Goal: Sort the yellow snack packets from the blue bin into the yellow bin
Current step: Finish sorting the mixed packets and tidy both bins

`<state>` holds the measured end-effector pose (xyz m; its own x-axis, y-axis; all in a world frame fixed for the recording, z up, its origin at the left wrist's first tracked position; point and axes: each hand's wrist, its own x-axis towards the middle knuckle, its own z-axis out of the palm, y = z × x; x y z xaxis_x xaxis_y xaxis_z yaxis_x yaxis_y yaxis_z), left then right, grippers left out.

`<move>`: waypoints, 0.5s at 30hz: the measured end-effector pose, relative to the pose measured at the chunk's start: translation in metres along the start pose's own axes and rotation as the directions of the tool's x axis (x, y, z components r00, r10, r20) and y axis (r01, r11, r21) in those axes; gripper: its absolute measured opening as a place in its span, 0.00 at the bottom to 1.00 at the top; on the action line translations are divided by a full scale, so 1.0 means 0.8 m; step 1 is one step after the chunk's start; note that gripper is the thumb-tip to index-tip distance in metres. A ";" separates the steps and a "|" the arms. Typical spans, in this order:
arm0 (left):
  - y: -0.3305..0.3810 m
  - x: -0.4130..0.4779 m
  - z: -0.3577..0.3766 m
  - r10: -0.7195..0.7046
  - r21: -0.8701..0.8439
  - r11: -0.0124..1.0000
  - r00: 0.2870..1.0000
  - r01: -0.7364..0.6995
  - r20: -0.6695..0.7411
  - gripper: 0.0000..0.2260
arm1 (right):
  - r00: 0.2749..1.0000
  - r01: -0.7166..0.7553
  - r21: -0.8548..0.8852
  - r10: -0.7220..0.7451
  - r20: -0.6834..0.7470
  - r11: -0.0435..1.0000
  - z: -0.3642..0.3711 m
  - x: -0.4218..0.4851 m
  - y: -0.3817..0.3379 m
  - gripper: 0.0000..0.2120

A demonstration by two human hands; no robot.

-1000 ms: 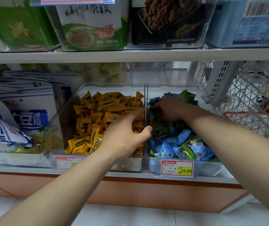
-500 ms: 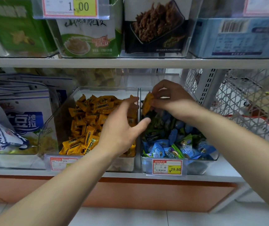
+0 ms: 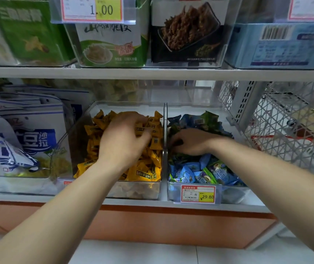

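Observation:
Two clear bins stand side by side on the lower shelf. The yellow bin (image 3: 79, 136) on the left holds a heap of yellow snack packets (image 3: 144, 174). The blue bin (image 3: 234, 194) on the right holds blue and green packets (image 3: 199, 174); no yellow packet shows in it. My left hand (image 3: 123, 141) is blurred, palm down, fingers spread loosely over the yellow heap. My right hand (image 3: 194, 141) reaches into the left side of the blue bin, fingers curled down among the packets. Its fingertips are buried, so what they grip is hidden.
A price tag (image 3: 198, 194) hangs on the blue bin's front. Large white and blue bags (image 3: 28, 138) fill the bin to the left. A white wire basket (image 3: 285, 121) stands to the right. The upper shelf edge (image 3: 152, 73) with boxed goods runs close overhead.
Half a second ago my right hand held a yellow packet up at the divider and my left hand reached for it. Now my left hand is over the yellow heap and my right hand is back down in the blue bin.

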<state>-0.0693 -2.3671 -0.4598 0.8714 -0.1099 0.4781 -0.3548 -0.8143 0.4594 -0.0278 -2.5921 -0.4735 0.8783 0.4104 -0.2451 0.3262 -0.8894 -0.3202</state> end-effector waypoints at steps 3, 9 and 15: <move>0.012 -0.014 0.015 0.063 -0.047 0.997 0.968 -0.054 0.244 0.21 | 0.991 -0.016 -0.105 0.030 0.130 0.994 -0.001 0.007 0.004 0.19; 0.008 -0.023 0.027 0.049 -0.121 0.993 0.952 -0.013 0.302 0.18 | 0.976 -0.103 -0.079 0.116 0.182 0.992 -0.004 0.020 0.005 0.19; 0.006 -0.024 0.029 0.071 -0.117 0.992 0.955 -0.038 0.287 0.15 | 0.973 -0.097 0.007 0.094 0.213 0.995 -0.003 0.008 0.013 0.28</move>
<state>-0.0799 -2.3816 -0.4840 0.9047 -0.3262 0.2742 -0.4250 -0.7371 0.5255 -0.0178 -2.5995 -0.4760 0.8106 0.3586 -0.4629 0.2365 -0.9237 -0.3015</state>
